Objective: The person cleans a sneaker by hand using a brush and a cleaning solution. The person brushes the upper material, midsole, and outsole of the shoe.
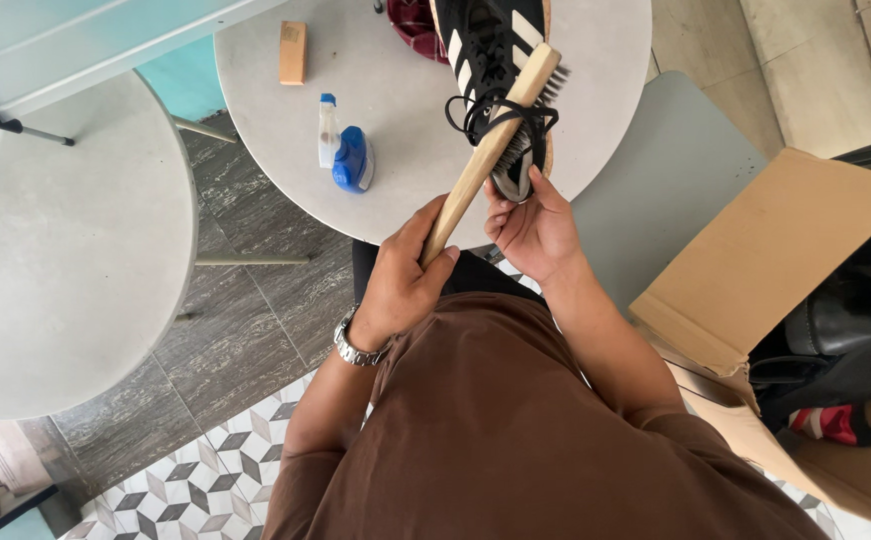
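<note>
The pale wooden handle of one long brush (491,150) is clenched in the fingers of the left hand (401,280) at the frame's centre, its bristled head laid against one black sneaker with white stripes (491,60). The sneaker's heel is gripped by the right hand (534,228), fingers curled upward. Both forearms are bent inward. On the round grey table (406,200) one blue spray bottle (346,150) and one tan block (293,52) are seen. One open cardboard box (756,270) is seen at right.
</note>
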